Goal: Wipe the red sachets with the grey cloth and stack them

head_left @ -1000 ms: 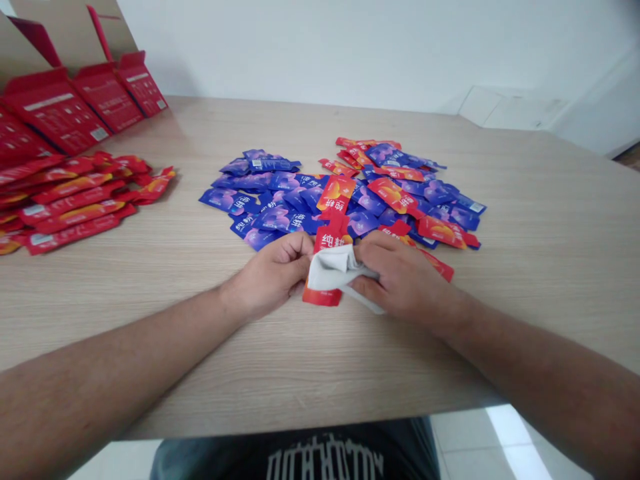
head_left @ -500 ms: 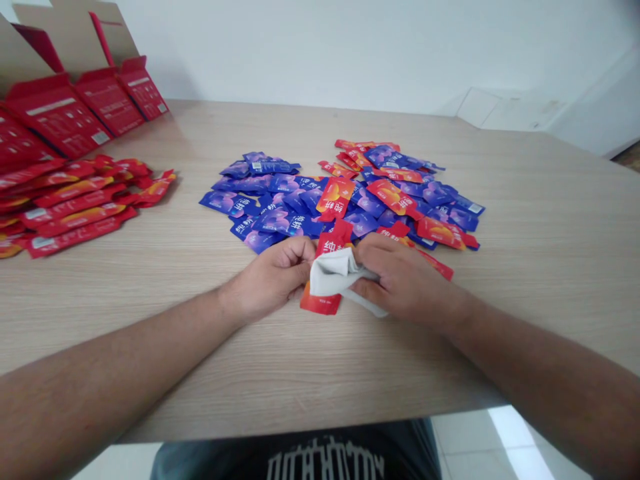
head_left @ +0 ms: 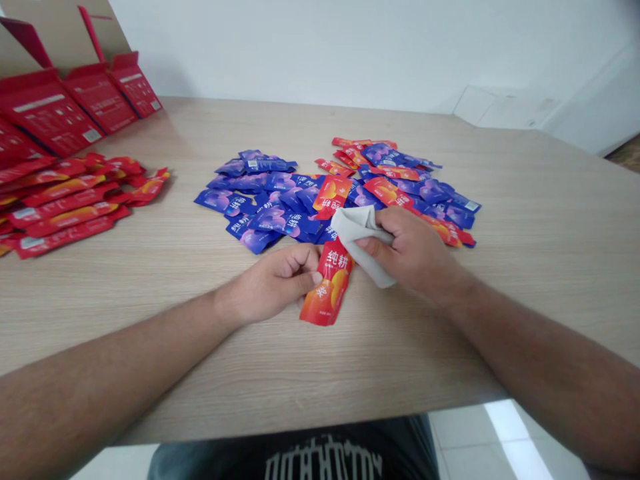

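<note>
My left hand (head_left: 273, 283), fingers curled, pinching a red foil sachet (head_left: 327, 287) at the table's front centre, my right hand (head_left: 413, 250), fingers pressed together on a grey cloth (head_left: 361, 241) against the sachet's top, blue and red sachets (head_left: 280, 217) piled just beyond, more red sachets (head_left: 65, 203) and open red cartons (head_left: 47, 113) at upper left, on a light wood table (head_left: 400, 373)

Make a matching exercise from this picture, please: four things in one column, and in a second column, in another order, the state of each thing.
Things:
1. left hand
2. right hand
3. cloth
4. red boxes

States:
A. standing open, far left
B. holding a red sachet
C. crumpled, pale grey
D. gripping the cloth

Pairs: 1-B, 2-D, 3-C, 4-A
</note>
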`<state>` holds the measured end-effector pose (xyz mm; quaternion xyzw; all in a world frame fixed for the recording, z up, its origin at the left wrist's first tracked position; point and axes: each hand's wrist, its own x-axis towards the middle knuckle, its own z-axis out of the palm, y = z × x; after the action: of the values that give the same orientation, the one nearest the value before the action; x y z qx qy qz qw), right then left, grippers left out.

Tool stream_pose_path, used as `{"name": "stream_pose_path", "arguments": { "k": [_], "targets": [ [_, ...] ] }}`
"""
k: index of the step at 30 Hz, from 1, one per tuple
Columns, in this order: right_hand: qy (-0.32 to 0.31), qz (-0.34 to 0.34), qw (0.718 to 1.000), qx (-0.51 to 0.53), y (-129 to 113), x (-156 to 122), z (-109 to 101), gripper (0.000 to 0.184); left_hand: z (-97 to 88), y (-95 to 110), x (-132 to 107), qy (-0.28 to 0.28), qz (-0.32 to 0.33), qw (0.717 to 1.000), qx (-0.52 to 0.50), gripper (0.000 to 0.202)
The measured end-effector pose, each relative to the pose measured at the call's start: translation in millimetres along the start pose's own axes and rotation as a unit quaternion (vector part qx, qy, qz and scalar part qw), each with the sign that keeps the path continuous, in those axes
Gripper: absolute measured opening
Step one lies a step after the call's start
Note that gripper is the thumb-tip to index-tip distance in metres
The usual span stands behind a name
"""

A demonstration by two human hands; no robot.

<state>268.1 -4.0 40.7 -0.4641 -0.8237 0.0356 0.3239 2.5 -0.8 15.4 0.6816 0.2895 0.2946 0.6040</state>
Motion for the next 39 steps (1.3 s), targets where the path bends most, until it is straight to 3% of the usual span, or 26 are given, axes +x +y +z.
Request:
{"name": "stream_pose_path", "arguments": {
  "k": [3, 7, 12, 17, 22, 28, 34, 39],
  "targets": [
    [-0.012, -0.015, 1.000, 0.015, -2, -2, 2, 0.027, 0.6, -4, 1, 0.010, -0.007, 0.999, -0.033, 0.033],
    [-0.107, -0.071, 0.991, 0.046, -13, -8, 4, 0.019, 1.9, -10, 2, 0.052, -0.022, 0.994, -0.092, 0.033],
    [-0.072, -0.052, 0.996, 0.027, -18, -11, 4, 0.019, 4.4, -11, 2, 0.080, -0.044, 0.986, -0.141, 0.033],
    [-0.195, -0.124, 0.972, 0.047, -29, -17, 4, 0.006, 7.2, -6, 1, 0.111, -0.038, 0.984, -0.134, 0.029],
    [-0.108, -0.075, 0.991, 0.037, -27, -17, 6, 0.011, 9.9, -3, 3, 0.136, -0.050, 0.977, -0.159, 0.028],
    [-0.204, -0.143, 0.967, 0.053, -29, -19, 8, 0.009, 9.1, 4, 3, 0.146, -0.075, 0.963, -0.212, 0.034],
    [-0.023, -0.056, 0.998, 0.025, -6, -6, 2, 0.026, 7.0, -3, 1, 0.080, -0.048, 0.980, -0.178, 0.033],
    [-0.082, -0.087, 0.992, 0.050, -7, -7, 3, 0.022, 5.1, -6, 2, 0.054, -0.021, 0.992, -0.110, 0.032]
  ]
}}
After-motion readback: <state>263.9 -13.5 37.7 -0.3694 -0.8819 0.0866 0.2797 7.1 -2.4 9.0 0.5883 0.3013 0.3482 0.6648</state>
